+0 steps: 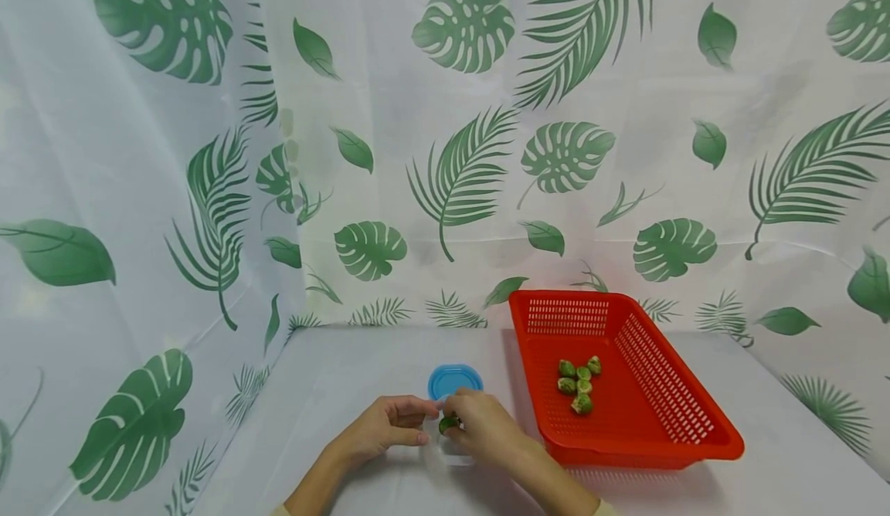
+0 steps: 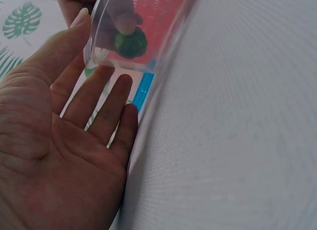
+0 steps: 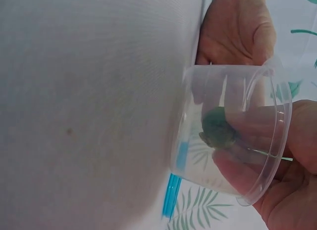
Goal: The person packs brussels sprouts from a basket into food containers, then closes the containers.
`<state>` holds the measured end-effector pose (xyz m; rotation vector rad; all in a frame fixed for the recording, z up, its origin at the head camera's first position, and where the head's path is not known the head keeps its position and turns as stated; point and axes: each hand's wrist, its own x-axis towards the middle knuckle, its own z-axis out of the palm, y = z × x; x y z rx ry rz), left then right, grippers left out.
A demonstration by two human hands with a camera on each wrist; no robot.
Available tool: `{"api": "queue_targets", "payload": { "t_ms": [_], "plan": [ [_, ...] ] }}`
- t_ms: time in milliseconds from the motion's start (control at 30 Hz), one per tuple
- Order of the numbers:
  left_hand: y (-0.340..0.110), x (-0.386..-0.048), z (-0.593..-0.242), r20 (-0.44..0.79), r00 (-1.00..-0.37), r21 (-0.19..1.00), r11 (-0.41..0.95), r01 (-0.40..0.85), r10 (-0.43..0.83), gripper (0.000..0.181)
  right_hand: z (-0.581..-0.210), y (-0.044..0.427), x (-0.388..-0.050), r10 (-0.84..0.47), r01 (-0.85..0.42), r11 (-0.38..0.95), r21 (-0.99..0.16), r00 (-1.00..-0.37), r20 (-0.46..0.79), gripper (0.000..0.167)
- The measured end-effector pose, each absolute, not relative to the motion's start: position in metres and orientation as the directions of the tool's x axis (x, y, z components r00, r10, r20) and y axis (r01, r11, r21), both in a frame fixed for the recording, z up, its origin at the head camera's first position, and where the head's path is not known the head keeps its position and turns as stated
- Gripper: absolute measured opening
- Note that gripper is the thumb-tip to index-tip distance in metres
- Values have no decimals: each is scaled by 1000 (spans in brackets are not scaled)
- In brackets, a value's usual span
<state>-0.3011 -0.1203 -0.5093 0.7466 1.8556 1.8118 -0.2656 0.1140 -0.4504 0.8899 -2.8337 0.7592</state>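
Looking through the feeds, I find the left hand (image 1: 381, 429) just beside the clear tub (image 3: 205, 168) on the bench (image 1: 334, 392), its grip spread. Inside the tub, the right hand's (image 1: 483, 427) grip pinches a Brussels sprout (image 3: 217, 126). Just beyond the tub lies a blue lid (image 1: 455, 381); right of it, a red basket (image 1: 647, 400) holds more sprouts (image 1: 582, 386). Behind the tub, farthest from me, hangs a leaf-print sheet (image 1: 389, 106).

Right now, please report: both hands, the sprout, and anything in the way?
Right hand pinches sprout, inside clear cup. Left hand at cup's rim, fingers fairly straight. Blue lid lies beyond cup, apparently not in the way.
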Motion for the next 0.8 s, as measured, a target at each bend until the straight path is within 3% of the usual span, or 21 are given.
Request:
{"api": "queue_targets", "payload": {
  "t_ms": [800],
  "plan": [
    [-120, -300, -511, 78, -756, 997, -42, 67, 650, 40, -454, 110, -265, -526, -562, 753, -343, -827, 200, 9]
  ]
}}
